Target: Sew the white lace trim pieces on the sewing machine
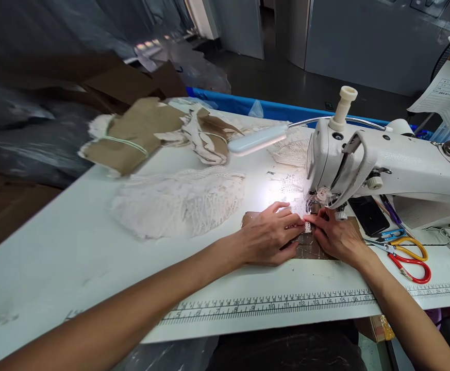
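My left hand (268, 236) and my right hand (336, 234) lie side by side on a brown cardboard piece (310, 248) in front of the white sewing machine (383, 165). Their fingertips pinch a narrow strip of white lace (305, 225) just under the needle and presser foot (314, 205). More lace (292, 184) runs out behind the needle under the bright light of a gooseneck lamp (256, 140).
A heap of white lace (178, 202) lies left of my hands. Cardboard pieces wrapped with lace (132, 135) sit at the back. Red and yellow scissors (408, 257), blue snips (390, 235) and a dark phone (367, 215) lie on the right. A printed ruler (271, 305) edges the white table (54, 247).
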### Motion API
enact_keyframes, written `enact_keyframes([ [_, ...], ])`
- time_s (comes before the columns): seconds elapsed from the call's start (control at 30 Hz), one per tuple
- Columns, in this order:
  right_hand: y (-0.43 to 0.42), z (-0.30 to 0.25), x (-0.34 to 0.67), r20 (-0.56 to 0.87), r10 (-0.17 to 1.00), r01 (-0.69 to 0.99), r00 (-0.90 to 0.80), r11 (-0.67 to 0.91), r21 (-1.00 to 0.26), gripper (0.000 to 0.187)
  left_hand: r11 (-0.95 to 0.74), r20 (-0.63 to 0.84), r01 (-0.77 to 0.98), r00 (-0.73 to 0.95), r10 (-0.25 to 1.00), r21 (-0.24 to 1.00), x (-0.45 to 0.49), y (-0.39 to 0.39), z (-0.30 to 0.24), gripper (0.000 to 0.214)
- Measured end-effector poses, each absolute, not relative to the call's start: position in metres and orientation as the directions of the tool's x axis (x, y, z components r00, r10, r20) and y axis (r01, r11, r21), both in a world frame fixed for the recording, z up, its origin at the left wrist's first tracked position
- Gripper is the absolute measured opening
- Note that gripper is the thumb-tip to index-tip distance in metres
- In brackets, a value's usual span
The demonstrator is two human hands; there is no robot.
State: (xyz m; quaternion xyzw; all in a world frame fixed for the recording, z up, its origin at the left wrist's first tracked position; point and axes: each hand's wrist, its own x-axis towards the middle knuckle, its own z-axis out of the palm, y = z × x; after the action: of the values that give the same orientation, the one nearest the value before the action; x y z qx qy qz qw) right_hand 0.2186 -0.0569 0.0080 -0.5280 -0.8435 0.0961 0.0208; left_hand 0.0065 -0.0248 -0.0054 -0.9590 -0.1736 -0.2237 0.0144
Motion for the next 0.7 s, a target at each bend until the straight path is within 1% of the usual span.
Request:
enact_keyframes([
  [0.1, -0.057, 0.007, 0.218, -0.075, 0.908, 0.903, -0.413, 0.398, -0.162, 0.041, -0.936, 0.433, 0.35, 0.838, 0.332, 0.04, 0.007, -0.024, -0.006, 0.021],
  [0.17, -0.057, 0.006, 0.219, -0.051, 0.906, 0.899, -0.419, 0.407, -0.161, 0.042, -0.935, 0.438, 0.352, 0.837, 0.329, 0.03, 0.007, -0.023, -0.007, 0.023],
  [0.3, -0.058, 0.003, 0.222, 0.009, 0.884, 0.865, -0.467, 0.459, -0.204, 0.046, -0.934, 0.429, 0.355, 0.839, 0.334, 0.033, 0.006, -0.021, -0.008, 0.026],
  [0.4, -0.059, 0.001, 0.226, 0.016, 0.888, 0.865, -0.46, 0.453, -0.218, 0.049, -0.933, 0.393, 0.355, 0.851, 0.348, 0.056, 0.005, -0.019, -0.009, 0.028],
  [0.57, -0.059, -0.005, 0.231, 0.044, 0.868, 0.824, -0.494, 0.484, -0.294, 0.042, -0.924, 0.365, 0.369, 0.851, 0.378, 0.099, 0.004, -0.015, -0.011, 0.031],
  [0.63, -0.06, -0.006, 0.231, 0.046, 0.867, 0.824, -0.496, 0.487, -0.29, 0.041, -0.925, 0.362, 0.367, 0.852, 0.378, 0.1, 0.003, -0.014, -0.011, 0.032],
  [0.7, -0.06, -0.005, 0.229, 0.026, 0.874, 0.841, -0.486, 0.476, -0.258, 0.043, -0.925, 0.368, 0.368, 0.85, 0.376, 0.096, 0.003, -0.013, -0.01, 0.032],
])
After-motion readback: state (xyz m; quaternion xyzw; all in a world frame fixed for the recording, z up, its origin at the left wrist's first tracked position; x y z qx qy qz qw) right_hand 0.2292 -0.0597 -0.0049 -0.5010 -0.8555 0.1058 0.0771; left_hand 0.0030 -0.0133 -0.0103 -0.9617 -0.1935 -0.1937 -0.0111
